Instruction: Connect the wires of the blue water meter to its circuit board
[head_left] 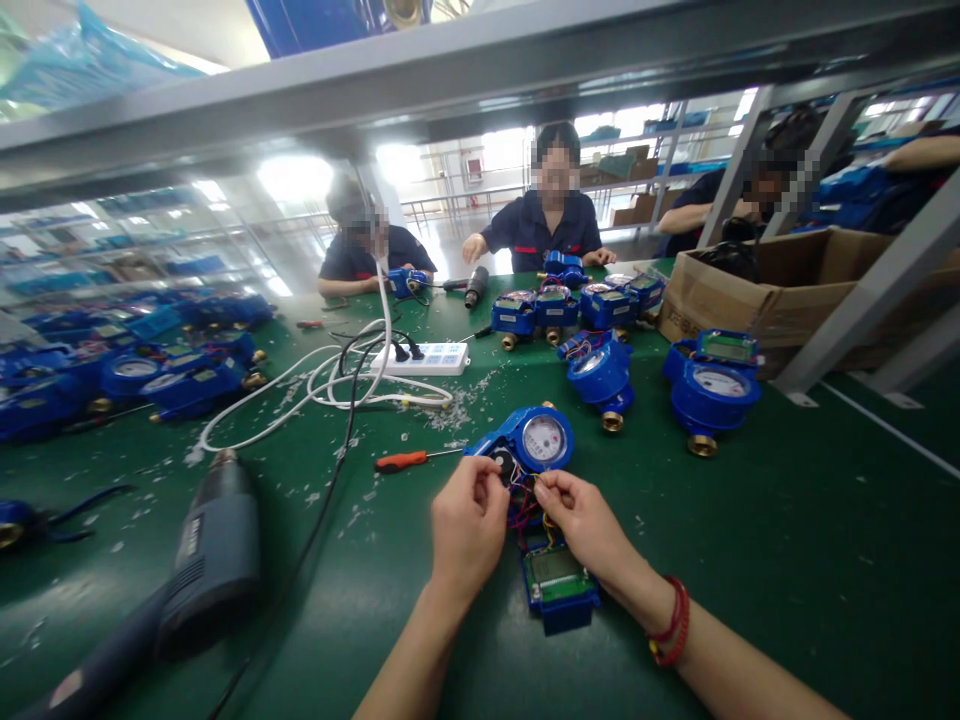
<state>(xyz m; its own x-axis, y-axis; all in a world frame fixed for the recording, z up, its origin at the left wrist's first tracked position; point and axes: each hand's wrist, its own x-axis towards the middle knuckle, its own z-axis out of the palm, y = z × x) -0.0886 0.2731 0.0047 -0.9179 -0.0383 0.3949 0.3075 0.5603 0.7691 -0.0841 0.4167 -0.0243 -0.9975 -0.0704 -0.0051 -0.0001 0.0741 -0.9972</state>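
Note:
A blue water meter (517,425) with a round white dial lies on the green bench in front of me, its electronics housing opened. My left hand (471,515) pinches at the housing, beside a round black part (501,462); what lies between its fingertips is hidden. Across from it, my right hand (583,512) has thumb and forefinger closed on thin wires (541,490) at the housing. Red and yellow wires run down to a blue-framed display circuit board (556,570), which lies below my fingers. An orange-handled screwdriver (403,461) rests left of the meter.
A heat gun (214,560) lies at left, near a white power strip (424,359) with tangled cables. More blue meters (600,375) stand ahead and at far left. A cardboard box (757,290) sits right, by metal shelf posts. Several people work opposite; a shelf beam crosses above.

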